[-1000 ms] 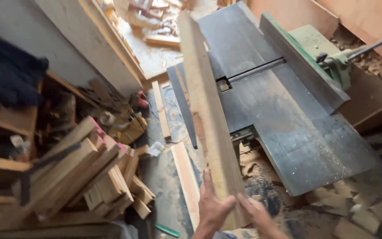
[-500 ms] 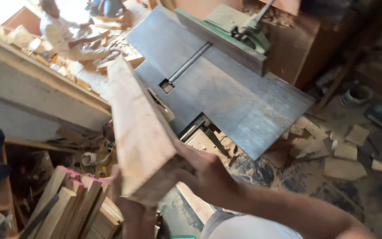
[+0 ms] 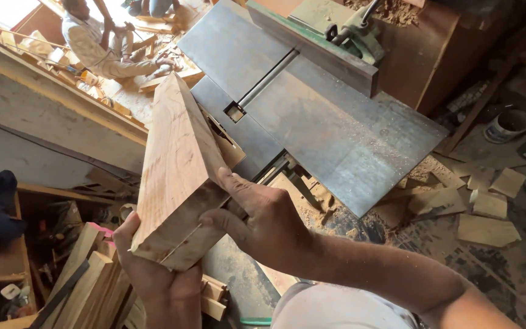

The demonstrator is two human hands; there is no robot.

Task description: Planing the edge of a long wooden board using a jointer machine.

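Observation:
I hold a long thick wooden plank (image 3: pixel 175 158) by its near end, its length running away from me toward the upper left. My left hand (image 3: pixel 153 277) cups the plank's end from below. My right hand (image 3: pixel 263 219) presses on its right side and top near the end. The end grain shows a crack or seam. To the right of the plank lies the grey steel table of a jointer machine (image 3: pixel 330 128) with a slot across it and a green fence (image 3: pixel 318 36).
Stacked timber offcuts (image 3: pixel 86 274) lie at lower left. Wood scraps (image 3: pixel 488 207) and sawdust cover the floor at right, beside a small white bucket (image 3: pixel 508 125). Another person (image 3: pixel 101 42) sits on the floor at upper left among boards. A long workbench edge (image 3: pixel 50 109) runs left.
The plank has swung with my view from lying over the machine table to pointing up-left. My right hand has shifted onto its side; both hands still grip the near end.

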